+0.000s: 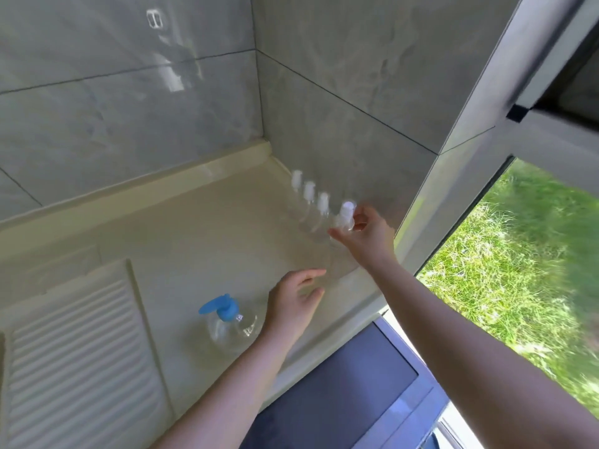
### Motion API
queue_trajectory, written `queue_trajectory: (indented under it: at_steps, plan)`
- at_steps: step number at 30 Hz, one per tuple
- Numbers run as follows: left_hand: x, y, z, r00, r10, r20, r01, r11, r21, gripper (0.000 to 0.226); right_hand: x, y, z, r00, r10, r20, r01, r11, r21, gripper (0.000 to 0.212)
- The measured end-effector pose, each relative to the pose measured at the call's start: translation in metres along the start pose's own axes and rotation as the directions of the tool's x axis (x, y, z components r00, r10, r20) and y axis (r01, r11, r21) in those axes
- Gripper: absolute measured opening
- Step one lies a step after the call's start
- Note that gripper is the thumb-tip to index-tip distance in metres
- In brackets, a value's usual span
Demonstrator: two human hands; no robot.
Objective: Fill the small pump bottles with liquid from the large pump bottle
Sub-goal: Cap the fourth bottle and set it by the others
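Faintly visible, the nearest small bottle (344,218) is pinched by the right hand (366,236); left hand (293,306) spread.

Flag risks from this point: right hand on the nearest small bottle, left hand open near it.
1. The right hand pinches the nearest small bottle high, near its cap; it could tip.
2. Three more small bottles stand close behind; a nudge could topple them.

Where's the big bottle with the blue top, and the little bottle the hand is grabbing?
big bottle (233,328): head view, on its clear round body under the blue pump.
little bottle (346,212): head view, on its white pump top.
right hand (366,236): head view, on its back.
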State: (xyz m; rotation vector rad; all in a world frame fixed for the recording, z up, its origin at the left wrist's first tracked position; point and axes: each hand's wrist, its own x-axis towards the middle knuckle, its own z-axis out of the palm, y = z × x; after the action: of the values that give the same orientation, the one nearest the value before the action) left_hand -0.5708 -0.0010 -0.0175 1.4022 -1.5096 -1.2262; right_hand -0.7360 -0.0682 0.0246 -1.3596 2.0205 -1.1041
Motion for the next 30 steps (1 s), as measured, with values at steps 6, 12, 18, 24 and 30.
queue_trajectory:
  at_steps: [6,12,18,24,30]
  plan:
    - [0.010,-0.013,0.005,0.995,-0.082,0.050,0.087,0.992,-0.089,0.035,0.018,0.015,0.027,0.997,0.036,0.063,-0.034,0.999,-0.035,0.046]
    - [0.008,-0.016,0.001,0.992,-0.080,-0.094,0.066,0.988,-0.139,0.031,0.026,0.021,0.038,0.996,0.079,0.045,-0.078,0.997,-0.028,0.046]
    - [0.014,-0.025,0.003,0.988,-0.113,-0.107,0.097,0.985,-0.144,0.037,0.033,0.025,0.042,0.997,0.075,0.023,-0.074,0.996,-0.052,0.044]
    - [0.010,-0.025,0.004,0.987,-0.109,-0.118,0.088,0.981,-0.172,0.044,0.029,0.026,0.046,1.000,0.030,-0.005,-0.030,0.999,-0.044,0.043]
    - [0.006,-0.013,-0.003,0.987,-0.091,-0.129,0.071,0.986,-0.150,0.047,0.022,0.026,0.045,1.000,0.007,-0.004,-0.007,1.000,-0.022,0.053]
